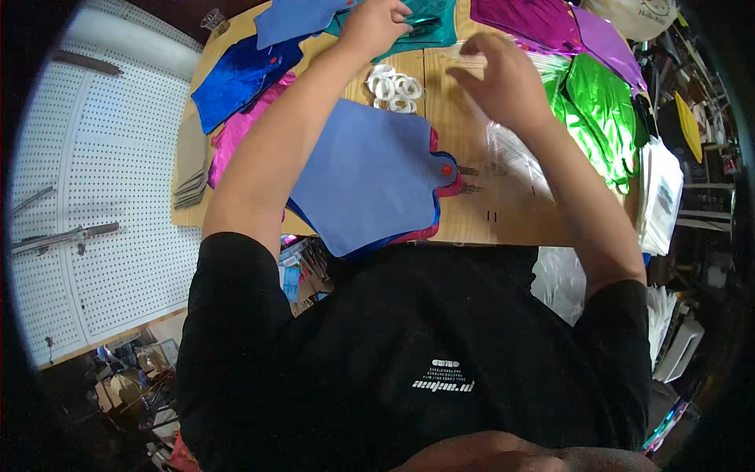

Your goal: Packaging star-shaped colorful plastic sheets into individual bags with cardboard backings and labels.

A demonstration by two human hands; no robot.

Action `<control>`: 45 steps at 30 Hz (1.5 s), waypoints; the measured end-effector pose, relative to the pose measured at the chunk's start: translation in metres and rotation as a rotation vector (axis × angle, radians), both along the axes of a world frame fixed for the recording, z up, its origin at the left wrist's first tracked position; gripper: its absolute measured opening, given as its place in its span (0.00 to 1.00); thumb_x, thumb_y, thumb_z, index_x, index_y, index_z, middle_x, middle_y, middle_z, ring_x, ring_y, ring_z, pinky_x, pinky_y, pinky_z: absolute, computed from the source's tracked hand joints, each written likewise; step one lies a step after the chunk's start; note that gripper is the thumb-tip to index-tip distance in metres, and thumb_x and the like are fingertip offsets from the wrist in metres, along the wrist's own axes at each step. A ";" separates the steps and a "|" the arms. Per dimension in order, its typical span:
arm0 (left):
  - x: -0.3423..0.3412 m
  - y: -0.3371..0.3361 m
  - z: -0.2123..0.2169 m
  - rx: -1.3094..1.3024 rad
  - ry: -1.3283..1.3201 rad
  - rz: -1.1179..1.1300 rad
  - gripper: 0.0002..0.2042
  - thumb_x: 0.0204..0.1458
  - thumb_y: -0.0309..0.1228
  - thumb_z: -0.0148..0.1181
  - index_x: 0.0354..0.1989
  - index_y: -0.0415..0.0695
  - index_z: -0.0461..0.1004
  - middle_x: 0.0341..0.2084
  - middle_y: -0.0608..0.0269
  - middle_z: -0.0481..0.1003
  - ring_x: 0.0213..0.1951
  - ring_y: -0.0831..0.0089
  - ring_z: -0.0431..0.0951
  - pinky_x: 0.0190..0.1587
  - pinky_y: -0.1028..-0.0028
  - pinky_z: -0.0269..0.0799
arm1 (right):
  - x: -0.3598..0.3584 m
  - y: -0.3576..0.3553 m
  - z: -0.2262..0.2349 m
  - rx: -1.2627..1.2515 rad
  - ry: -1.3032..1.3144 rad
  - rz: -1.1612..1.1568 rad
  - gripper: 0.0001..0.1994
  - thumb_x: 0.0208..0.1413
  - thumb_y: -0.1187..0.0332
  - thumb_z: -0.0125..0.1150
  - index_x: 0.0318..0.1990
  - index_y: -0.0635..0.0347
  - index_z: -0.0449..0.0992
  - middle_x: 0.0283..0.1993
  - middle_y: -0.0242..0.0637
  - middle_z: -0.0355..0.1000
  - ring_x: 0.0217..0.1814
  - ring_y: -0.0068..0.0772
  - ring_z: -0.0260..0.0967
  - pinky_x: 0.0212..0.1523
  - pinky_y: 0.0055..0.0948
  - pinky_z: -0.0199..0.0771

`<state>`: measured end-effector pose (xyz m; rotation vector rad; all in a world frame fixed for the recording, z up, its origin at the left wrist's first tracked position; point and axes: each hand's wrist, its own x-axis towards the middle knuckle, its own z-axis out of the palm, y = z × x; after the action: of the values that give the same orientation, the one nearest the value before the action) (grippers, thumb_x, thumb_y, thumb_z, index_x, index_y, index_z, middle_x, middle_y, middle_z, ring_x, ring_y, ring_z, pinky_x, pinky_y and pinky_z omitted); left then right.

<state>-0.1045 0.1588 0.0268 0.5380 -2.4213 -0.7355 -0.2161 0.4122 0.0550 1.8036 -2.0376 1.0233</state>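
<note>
My left hand (373, 25) reaches to the far side of the wooden table (472, 216) and rests on a teal foil balloon (431, 22), fingers curled over its edge. Closer to the table's middle, my right hand (495, 75) hovers with fingers bent, touching a clear plastic bag (515, 161); whether it grips the bag is unclear. Between my hands lies a pile of small white rings (393, 86). In front of my chest lies a flat pale-blue balloon (370, 177) with a red valve spot, stacked on blue and pink ones.
Flat foil balloons cover the table: dark blue (236, 79), pink (236, 130), magenta (527, 20), purple (605, 43), green (602, 110). A white pegboard (102, 181) with tools hangs at the left. White bags (661, 197) are stacked at the right edge.
</note>
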 end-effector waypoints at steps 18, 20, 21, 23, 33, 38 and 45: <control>-0.017 -0.030 -0.026 0.444 0.111 0.163 0.08 0.60 0.31 0.64 0.36 0.37 0.79 0.24 0.58 0.79 0.26 0.72 0.75 0.31 0.64 0.72 | -0.048 -0.097 0.004 0.054 0.791 0.232 0.30 0.61 0.38 0.61 0.39 0.62 0.82 0.41 0.48 0.78 0.42 0.47 0.75 0.42 0.40 0.77; -0.025 -0.042 -0.033 0.350 0.144 0.184 0.08 0.61 0.31 0.63 0.37 0.37 0.79 0.26 0.55 0.80 0.28 0.67 0.78 0.32 0.62 0.73 | -0.054 -0.101 -0.007 0.103 0.681 0.267 0.27 0.60 0.41 0.64 0.35 0.61 0.83 0.41 0.48 0.77 0.44 0.47 0.73 0.46 0.40 0.76; -0.029 -0.051 -0.033 0.252 0.180 0.209 0.08 0.61 0.30 0.62 0.37 0.37 0.79 0.28 0.52 0.81 0.29 0.63 0.80 0.34 0.61 0.74 | -0.058 -0.105 -0.014 0.208 0.494 0.263 0.25 0.60 0.46 0.65 0.45 0.62 0.81 0.44 0.50 0.78 0.50 0.52 0.74 0.51 0.44 0.75; -0.020 -0.086 -0.026 0.067 0.321 0.221 0.08 0.62 0.30 0.61 0.38 0.36 0.79 0.30 0.50 0.81 0.32 0.57 0.81 0.37 0.60 0.75 | -0.049 -0.121 -0.016 0.290 0.309 0.296 0.25 0.60 0.50 0.66 0.54 0.63 0.78 0.46 0.52 0.78 0.55 0.57 0.74 0.56 0.47 0.75; 0.009 -0.134 0.092 -0.193 0.395 0.594 0.12 0.64 0.34 0.60 0.45 0.37 0.78 0.39 0.44 0.82 0.43 0.49 0.83 0.48 0.58 0.76 | -0.057 -0.125 -0.040 0.255 0.251 0.149 0.23 0.64 0.48 0.60 0.48 0.61 0.80 0.48 0.51 0.79 0.53 0.57 0.77 0.54 0.49 0.77; 0.033 -0.116 0.153 0.081 0.484 0.615 0.13 0.65 0.32 0.58 0.49 0.35 0.78 0.42 0.45 0.82 0.42 0.54 0.82 0.45 0.59 0.76 | -0.058 -0.116 -0.035 0.321 0.250 0.101 0.22 0.65 0.50 0.60 0.51 0.62 0.80 0.51 0.50 0.79 0.55 0.56 0.76 0.56 0.48 0.76; 0.080 -0.140 0.187 0.052 0.623 0.524 0.12 0.61 0.31 0.63 0.46 0.34 0.79 0.38 0.51 0.82 0.40 0.64 0.81 0.43 0.63 0.76 | -0.053 -0.121 -0.037 0.358 0.271 0.119 0.21 0.64 0.50 0.60 0.50 0.61 0.81 0.51 0.50 0.79 0.54 0.56 0.76 0.55 0.48 0.76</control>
<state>-0.0245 0.0186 0.2133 0.7856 -1.5966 -0.6162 -0.2689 0.2915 0.0183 2.1212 -2.0591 0.4221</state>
